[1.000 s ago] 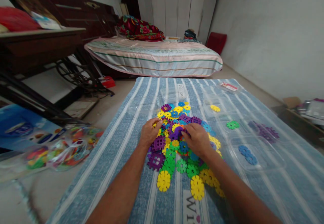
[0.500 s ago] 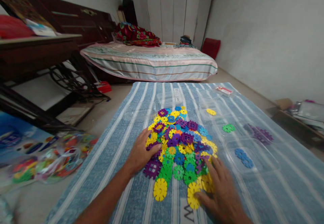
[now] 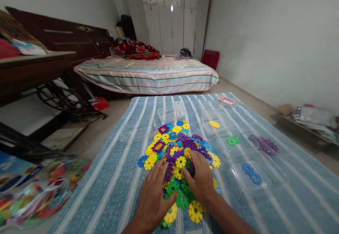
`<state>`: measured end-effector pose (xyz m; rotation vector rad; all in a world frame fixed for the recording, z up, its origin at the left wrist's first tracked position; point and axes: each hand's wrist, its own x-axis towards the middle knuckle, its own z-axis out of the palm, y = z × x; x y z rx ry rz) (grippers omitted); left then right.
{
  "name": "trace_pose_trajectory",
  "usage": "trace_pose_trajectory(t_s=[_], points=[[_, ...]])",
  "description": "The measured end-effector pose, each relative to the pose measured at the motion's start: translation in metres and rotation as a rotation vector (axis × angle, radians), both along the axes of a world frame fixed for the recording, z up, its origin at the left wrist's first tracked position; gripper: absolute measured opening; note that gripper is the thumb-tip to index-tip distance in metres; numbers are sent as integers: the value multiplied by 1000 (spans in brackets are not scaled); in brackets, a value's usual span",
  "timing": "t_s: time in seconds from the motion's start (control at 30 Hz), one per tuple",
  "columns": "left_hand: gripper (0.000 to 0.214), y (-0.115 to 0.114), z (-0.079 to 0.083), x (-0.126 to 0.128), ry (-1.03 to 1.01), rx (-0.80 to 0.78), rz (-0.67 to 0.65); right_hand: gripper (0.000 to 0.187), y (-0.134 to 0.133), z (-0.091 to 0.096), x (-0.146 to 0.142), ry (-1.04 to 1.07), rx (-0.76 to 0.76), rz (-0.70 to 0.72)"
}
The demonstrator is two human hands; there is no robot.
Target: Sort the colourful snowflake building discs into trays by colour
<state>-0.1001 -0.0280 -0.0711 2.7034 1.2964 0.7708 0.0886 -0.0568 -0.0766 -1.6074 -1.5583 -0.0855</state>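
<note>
A heap of flat plastic snowflake discs [image 3: 176,149], yellow, purple, blue and green, lies in the middle of a blue striped mat [image 3: 111,188]. My left hand [image 3: 153,195] rests flat on the near left side of the heap, fingers stretched out over the discs. My right hand [image 3: 200,177] lies flat on the near right side, fingers pointing into the pile. Neither hand grips a disc. Clear plastic trays to the right hold sorted discs: yellow [image 3: 214,124], green [image 3: 233,141], purple [image 3: 263,145] and blue [image 3: 251,172].
A clear bag of colourful pieces [image 3: 39,191] lies on the floor at the left. A dark wooden table with an iron stand [image 3: 39,82] is beyond it. A mattress [image 3: 148,73] lies behind the mat. A white wall runs along the right.
Both hands have drawn back to the near edge of the heap and now lie flat on it, close together. The discs are pushed into a tighter pile; the camera has tilted up.
</note>
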Motion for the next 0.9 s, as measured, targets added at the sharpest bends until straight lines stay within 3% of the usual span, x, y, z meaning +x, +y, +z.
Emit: trace_pose_trajectory(t_s=[0.2,0.37,0.5,0.9], points=[[71,21,-1,18,-66,28,71,55,30,4,4,176,55,-1],[53,38,5,32,-147,13,60,53,31,3,21,222,36,16],[44,45,6,40,-192,-3,77,40,27,3,34,192,34,32],[37,21,12,25,-303,-161,192,29,26,-4,49,122,15,-19]])
